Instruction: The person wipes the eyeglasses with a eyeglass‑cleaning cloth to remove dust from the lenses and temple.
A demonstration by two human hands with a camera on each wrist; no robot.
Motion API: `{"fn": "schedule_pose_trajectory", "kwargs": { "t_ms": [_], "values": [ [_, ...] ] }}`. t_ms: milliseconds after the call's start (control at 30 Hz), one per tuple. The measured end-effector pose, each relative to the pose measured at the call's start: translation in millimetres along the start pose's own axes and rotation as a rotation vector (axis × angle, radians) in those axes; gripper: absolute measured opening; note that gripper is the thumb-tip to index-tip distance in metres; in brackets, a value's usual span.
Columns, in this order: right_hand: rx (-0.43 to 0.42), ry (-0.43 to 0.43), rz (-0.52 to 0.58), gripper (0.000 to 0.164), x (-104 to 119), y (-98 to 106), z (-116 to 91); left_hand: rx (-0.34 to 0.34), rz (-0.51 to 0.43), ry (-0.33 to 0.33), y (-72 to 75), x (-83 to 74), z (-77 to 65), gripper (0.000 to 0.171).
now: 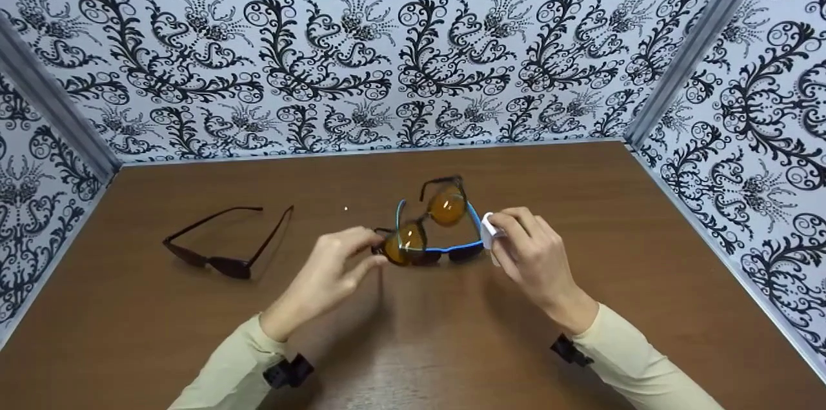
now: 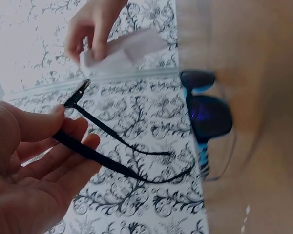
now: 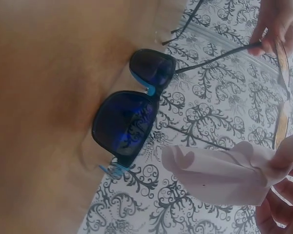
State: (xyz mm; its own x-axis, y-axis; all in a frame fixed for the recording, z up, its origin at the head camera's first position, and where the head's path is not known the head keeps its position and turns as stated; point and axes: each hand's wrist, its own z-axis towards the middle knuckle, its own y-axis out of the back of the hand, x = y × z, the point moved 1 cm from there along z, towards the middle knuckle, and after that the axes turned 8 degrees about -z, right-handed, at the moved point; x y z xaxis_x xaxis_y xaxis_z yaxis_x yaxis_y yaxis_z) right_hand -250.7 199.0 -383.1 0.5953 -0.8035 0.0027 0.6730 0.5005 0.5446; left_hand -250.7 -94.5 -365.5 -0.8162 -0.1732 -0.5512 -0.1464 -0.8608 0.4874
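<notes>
My left hand [image 1: 339, 266] pinches a pair of dark-framed glasses with amber lenses [image 1: 446, 205] at one end, near the hinge. They are raised and tilted, with the temples [image 2: 107, 161] pointing away in the left wrist view. In my right hand [image 1: 532, 255] is a white cloth [image 3: 215, 173], gripped between thumb and fingers and hanging partly loose. The cloth is close to the far lens of the amber glasses, to their right. Behind them, sunglasses with a blue and black frame [image 3: 124, 119] stand on the table, partly covered by the amber glasses in the head view.
Dark sunglasses [image 1: 226, 266] lie with temples unfolded on the left of the brown wooden table [image 1: 413, 345]. A tiny white speck [image 1: 346, 208] is on the tabletop. Patterned panels [image 1: 348, 61] wall the table at the back and sides.
</notes>
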Motion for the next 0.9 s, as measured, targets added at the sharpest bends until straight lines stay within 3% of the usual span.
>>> {"fn": "schedule_pose_trajectory", "kwargs": {
  "t_ms": [133,400,533,733,900],
  "values": [
    [-0.011,0.031,0.004,0.027,2,-1,-6,-0.097,0.011,-0.020,10.7,-2.0,5.0,0.011],
    [-0.037,0.091,-0.004,0.028,6,0,-11,-0.273,0.087,0.086,22.6,0.5,3.6,0.012],
    [-0.022,0.086,-0.010,0.029,4,2,-14,-0.280,0.120,0.109,21.9,4.9,0.2,0.015],
    [0.027,0.013,-0.012,0.028,-5,6,-19,-0.245,-0.028,0.197,16.4,10.6,-2.1,0.010],
    [0.070,0.000,-0.025,0.027,-8,5,-23,-0.240,-0.046,0.250,9.8,15.9,-6.1,0.010]
  ]
}}
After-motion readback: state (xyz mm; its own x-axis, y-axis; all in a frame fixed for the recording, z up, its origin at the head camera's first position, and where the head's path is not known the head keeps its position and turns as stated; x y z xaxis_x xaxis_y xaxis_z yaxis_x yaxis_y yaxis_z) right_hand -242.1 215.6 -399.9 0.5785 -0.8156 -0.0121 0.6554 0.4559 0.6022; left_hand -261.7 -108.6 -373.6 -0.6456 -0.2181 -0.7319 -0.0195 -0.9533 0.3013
